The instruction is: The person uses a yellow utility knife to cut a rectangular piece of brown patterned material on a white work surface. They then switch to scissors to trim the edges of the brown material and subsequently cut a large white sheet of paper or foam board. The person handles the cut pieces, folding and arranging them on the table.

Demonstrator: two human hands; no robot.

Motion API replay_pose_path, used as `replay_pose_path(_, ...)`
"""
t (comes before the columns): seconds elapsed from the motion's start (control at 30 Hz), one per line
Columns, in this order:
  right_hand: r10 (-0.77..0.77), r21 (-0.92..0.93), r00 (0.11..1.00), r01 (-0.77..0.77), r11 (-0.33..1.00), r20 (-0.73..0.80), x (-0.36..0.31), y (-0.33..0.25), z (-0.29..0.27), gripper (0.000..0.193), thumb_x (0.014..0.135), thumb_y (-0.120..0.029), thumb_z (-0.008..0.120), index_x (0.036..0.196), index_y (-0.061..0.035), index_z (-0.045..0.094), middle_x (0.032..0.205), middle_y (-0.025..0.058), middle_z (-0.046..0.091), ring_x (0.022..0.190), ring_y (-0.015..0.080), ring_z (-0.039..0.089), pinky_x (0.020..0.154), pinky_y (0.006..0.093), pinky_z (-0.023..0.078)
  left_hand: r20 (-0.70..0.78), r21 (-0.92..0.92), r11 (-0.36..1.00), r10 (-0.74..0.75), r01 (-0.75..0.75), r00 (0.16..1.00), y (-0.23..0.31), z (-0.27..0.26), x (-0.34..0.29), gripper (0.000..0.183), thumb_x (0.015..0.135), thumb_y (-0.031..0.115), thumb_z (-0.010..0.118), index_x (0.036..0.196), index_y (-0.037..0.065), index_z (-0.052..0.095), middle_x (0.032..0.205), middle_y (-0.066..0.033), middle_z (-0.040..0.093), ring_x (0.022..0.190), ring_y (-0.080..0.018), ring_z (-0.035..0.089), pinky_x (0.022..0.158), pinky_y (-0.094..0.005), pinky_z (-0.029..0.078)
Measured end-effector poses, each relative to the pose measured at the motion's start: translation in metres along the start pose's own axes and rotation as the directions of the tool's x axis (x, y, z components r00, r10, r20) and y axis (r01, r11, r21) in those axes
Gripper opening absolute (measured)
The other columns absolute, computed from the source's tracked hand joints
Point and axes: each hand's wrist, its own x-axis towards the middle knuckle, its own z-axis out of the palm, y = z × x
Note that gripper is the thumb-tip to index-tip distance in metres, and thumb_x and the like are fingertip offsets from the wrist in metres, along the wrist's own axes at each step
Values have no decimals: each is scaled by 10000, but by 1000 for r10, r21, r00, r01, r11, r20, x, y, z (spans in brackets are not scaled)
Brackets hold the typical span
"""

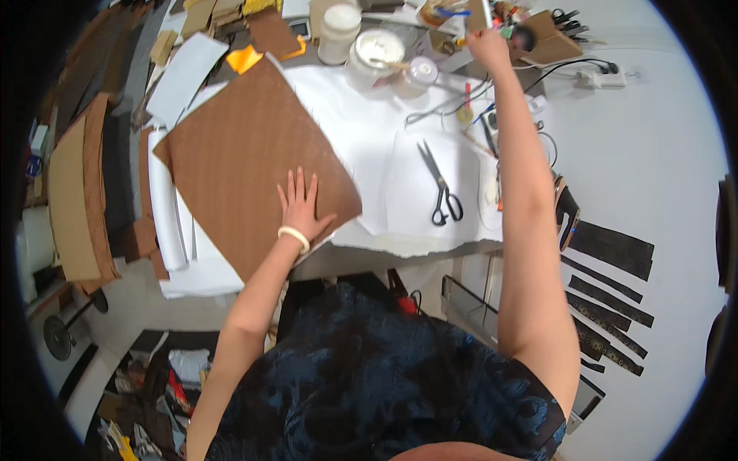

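Observation:
My left hand (305,213) lies flat with its fingers spread on a large brown sheet (246,161) that looks like leather. The sheet is spread at an angle over white paper on the table. My right arm stretches to the far right corner, where my right hand (490,51) is among small tools and boxes. Its fingers are bent in; what they hold, if anything, is too small to make out. Black-handled scissors (440,184) lie, blades slightly apart, on the white paper (400,219) between my arms.
Behind the sheet stand a white tub (373,75) with a stick in it, a jar (339,34) and a lidded container (420,74). A white paper roll (167,207) lies left of the sheet. Cables run along the right side. Dark strips (607,300) hang on the right wall.

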Motion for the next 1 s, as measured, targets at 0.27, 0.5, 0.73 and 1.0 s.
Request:
replay_pose_path(0.27,119,328,992,-122,937,31,4,35,79,346,917,-231,653,1140,32,688,1047,249,719,987,374,696,858,421,537,-5,62,998,16,-15,1000,-14,12,-7,1113,765,576,771,1623,152,203,1688,-194,64,1548,-426,37,1210,-653,43)
replay_pose_path(0.5,-72,193,997,76,978,-25,-269,52,27,248,886,-229,687,1028,-27,707,962,190,697,920,373,658,845,447,517,-73,-610,765,-314,207,947,45,20,-55,416,918,304,721,1213,22,643,1237,-178,652,1020,-305,655,941,-399,539)
replay_pose_path(0.73,47,141,949,-95,985,312,-439,68,69,512,791,-127,751,1241,12,552,1146,211,598,1088,375,564,948,453,469,782,-429,-859,-198,280,591,93,83,-47,454,977,358,673,1182,-40,600,1059,-134,688,836,-171,642,717,-239,564)
replay_pose_path(1.0,148,139,946,-194,971,288,-437,80,80,580,770,-209,806,1232,-13,516,1006,152,644,889,306,654,817,410,526,727,-647,-509,-189,567,660,93,70,-104,203,993,205,622,1084,35,685,935,-82,724,798,-179,680,741,-306,578)
